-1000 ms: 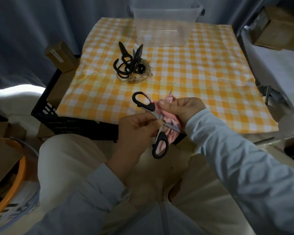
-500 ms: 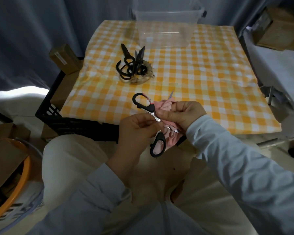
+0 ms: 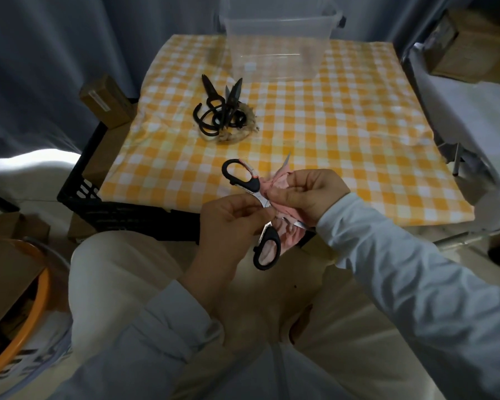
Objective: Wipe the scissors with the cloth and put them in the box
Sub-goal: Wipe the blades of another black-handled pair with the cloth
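Just off the near edge of the counter, which is covered in yellow-and-white checks, a pair of scissors with black handles is held above the person's lap. It is spread wide open, one handle loop pointing up and left over the counter's edge and the other hanging down toward the lap. Of the two hands, the left hand has its fingers curled in and pinches the scissors at the bare metal near the pivot, between thumb and fingertips. The right hand is closed round a crumpled pink cloth bunched over the blades, and its thumb presses the cloth to the metal just beside the left hand's fingertips. One blade tip pokes out above the cloth. A short stretch of the other blade shows below the right wrist, and more cloth hangs behind the lower handle loop. At the counter's far edge stands the box, clear plastic and open-topped, well apart from the held scissors. Between the two, left of centre, lies a pile of scissors, dark and tangled, on something pale and ragged that I cannot make out. A black crate juts out at the counter's near left corner, with a cardboard carton beyond it.
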### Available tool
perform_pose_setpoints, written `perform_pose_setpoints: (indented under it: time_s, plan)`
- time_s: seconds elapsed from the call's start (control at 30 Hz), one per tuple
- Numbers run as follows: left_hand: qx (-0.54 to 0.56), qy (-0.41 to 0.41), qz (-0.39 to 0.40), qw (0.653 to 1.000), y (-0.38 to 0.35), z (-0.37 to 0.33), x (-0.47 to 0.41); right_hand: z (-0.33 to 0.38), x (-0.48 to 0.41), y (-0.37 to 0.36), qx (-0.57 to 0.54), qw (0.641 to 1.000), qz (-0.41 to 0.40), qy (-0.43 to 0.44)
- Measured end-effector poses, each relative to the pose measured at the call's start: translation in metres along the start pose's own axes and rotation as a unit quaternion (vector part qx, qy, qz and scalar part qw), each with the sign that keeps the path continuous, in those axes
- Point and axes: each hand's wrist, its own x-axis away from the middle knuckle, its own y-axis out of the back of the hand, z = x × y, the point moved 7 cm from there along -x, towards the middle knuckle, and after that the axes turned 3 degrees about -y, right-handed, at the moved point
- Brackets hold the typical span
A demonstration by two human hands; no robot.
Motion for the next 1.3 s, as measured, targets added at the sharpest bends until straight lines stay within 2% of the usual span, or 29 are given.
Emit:
perform_pose_setpoints:
  time_s: [0.13,0.27,0.4,0.5,0.6,0.67,0.8,0.9,1.0,1.07,1.23,1.3]
  plan:
    - [-0.016,-0.026,0.022,0.999,-0.006,-0.006,0.002,-0.001,-0.004,0.008,-0.037,0.997,-0.061,0.012]
    - [-0.012,-0.006,0.007,1.000,-0.006,-0.001,0.003,-0.004,-0.008,0.014,-0.062,0.991,-0.116,0.006]
    - [-0.015,-0.021,-0.025,0.999,0.001,-0.004,-0.003,-0.005,0.001,0.002,-0.047,0.998,-0.033,-0.018]
    - [-0.006,-0.020,-0.007,1.000,-0.001,-0.004,-0.002,-0.002,0.002,0.001,-0.066,0.997,-0.011,-0.026]
    - [-0.006,-0.018,0.022,1.000,-0.006,-0.004,0.002,-0.002,-0.008,0.017,-0.070,0.994,-0.080,-0.034]
    - [-0.009,-0.011,0.008,1.000,-0.004,-0.001,0.004,-0.004,-0.012,0.023,-0.047,0.993,-0.103,-0.040]
    - [-0.016,-0.011,-0.010,1.000,0.000,0.002,0.000,-0.003,-0.001,0.000,0.003,0.999,-0.020,-0.045]
    - [0.003,-0.013,0.002,1.000,-0.003,-0.001,0.000,-0.003,-0.001,0.000,-0.029,0.998,-0.014,-0.049]
    - [0.000,-0.015,0.019,1.000,-0.007,-0.001,0.004,-0.001,-0.009,0.016,-0.081,0.991,-0.085,-0.059]
    - [-0.011,-0.012,0.018,1.000,-0.006,0.001,0.006,0.001,-0.010,0.024,-0.076,0.989,-0.112,-0.065]
    - [0.002,-0.005,-0.008,1.000,0.000,0.002,-0.001,-0.004,0.006,0.001,-0.056,0.995,0.005,-0.079]
    - [0.007,-0.006,0.004,1.000,-0.003,-0.002,0.000,-0.001,0.005,0.001,-0.083,0.994,0.005,-0.067]
